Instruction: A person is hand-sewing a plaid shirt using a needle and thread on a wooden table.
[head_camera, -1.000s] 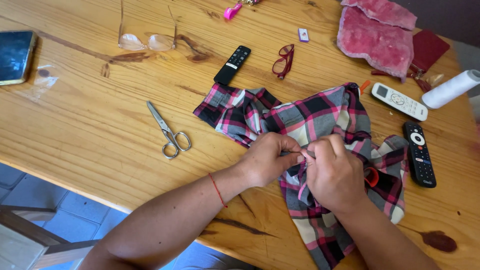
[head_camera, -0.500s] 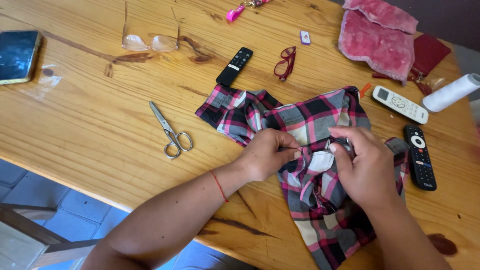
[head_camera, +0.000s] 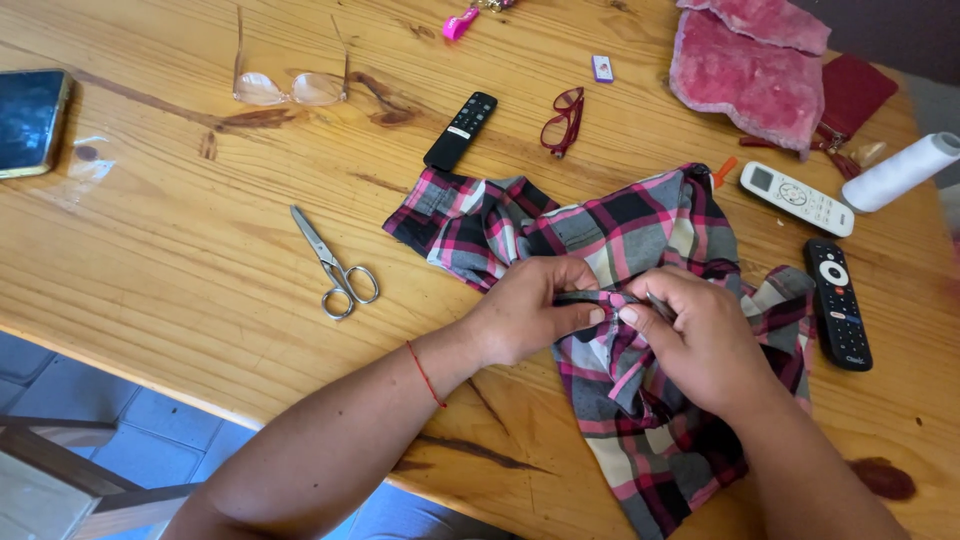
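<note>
A pink, black and grey plaid shirt (head_camera: 620, 225) lies crumpled on the wooden table (head_camera: 180, 260). My left hand (head_camera: 525, 310), with a red thread round its wrist, pinches a fold of the shirt between thumb and fingers. Right beside it, my right hand (head_camera: 700, 335) grips the same fold, fingertips almost meeting those of the left. Whether a needle is between the fingers I cannot tell.
Metal scissors (head_camera: 335, 265) lie left of the shirt. Behind are a black remote (head_camera: 460, 130), red glasses (head_camera: 563, 118), clear glasses (head_camera: 285, 85) and a dark phone (head_camera: 28, 120). At right: white remote (head_camera: 797, 198), black remote (head_camera: 838, 302), white thread spool (head_camera: 900, 172), pink fabric (head_camera: 745, 75).
My right hand moved away to the right of the fold, then came back so that its fingertips meet the left hand again. The left hand stayed on the fabric.
</note>
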